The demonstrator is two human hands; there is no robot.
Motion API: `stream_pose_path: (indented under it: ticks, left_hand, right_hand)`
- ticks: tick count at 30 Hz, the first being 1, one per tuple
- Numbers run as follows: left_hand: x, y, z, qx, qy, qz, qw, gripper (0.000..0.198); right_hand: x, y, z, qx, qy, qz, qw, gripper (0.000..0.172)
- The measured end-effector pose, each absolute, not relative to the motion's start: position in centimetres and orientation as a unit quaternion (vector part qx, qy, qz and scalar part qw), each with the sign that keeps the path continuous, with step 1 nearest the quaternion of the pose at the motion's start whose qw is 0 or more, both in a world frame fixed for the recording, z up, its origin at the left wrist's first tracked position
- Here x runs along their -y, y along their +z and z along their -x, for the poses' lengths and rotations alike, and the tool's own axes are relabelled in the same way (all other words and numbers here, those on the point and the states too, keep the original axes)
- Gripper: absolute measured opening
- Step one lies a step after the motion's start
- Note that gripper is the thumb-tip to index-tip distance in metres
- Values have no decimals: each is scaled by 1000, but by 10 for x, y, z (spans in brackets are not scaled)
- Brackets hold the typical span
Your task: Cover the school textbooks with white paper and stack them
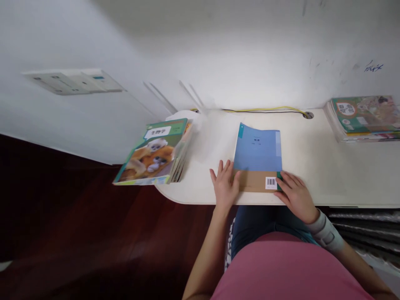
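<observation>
A textbook (256, 152) with a blue and brown cover lies on the white desk in front of me, its barcode facing up. My left hand (224, 184) rests by its lower left edge, fingers spread and the thumb on the cover. At the lower right corner lies my right hand (295, 195), fingers stretched out, their tips touching the cover beside the barcode. Neither hand grips the book. A grey band circles my right wrist.
On the left, a stack of books (153, 154) with a monkey cover overhangs the desk's rounded end. Another stack of books (365, 116) stands at the right by the wall. Yellow and black cables (265, 110) run along the back to a hole. A switch panel (75, 82) is on the wall.
</observation>
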State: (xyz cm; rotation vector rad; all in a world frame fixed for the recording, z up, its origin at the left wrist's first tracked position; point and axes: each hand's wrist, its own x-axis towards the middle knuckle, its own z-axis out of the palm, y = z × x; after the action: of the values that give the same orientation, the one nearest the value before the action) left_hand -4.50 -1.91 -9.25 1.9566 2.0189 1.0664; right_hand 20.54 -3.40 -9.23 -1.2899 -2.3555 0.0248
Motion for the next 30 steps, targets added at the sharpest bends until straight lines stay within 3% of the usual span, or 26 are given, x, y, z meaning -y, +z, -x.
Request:
stream_pose_path:
  ticks: [4, 8, 13, 17, 23, 30]
  left_hand:
    - [26, -75, 26, -567, 392, -717, 109, 56]
    - [21, -65, -12, -475, 305, -816, 127, 70]
    - [10, -60, -65, -424, 171, -888, 60, 64]
    - [4, -60, -100, -413, 135, -900, 22, 55]
    - [1, -75, -137, -393, 123, -911, 26, 46]
    - [-1, -84, -141, -396, 92, -912, 54, 63]
  right_hand:
    - [34, -90, -199, 842, 8, 495, 213, 37]
    - [33, -85, -209, 845, 42, 473, 244, 37]
    - [29, -83, -259, 764, -11, 572, 299, 33]
    - [30, -89, -290, 720, -64, 637, 268, 36]
    - [35, -101, -293, 710, -26, 662, 238, 40]
    - [34, -101, -293, 705, -24, 659, 262, 38]
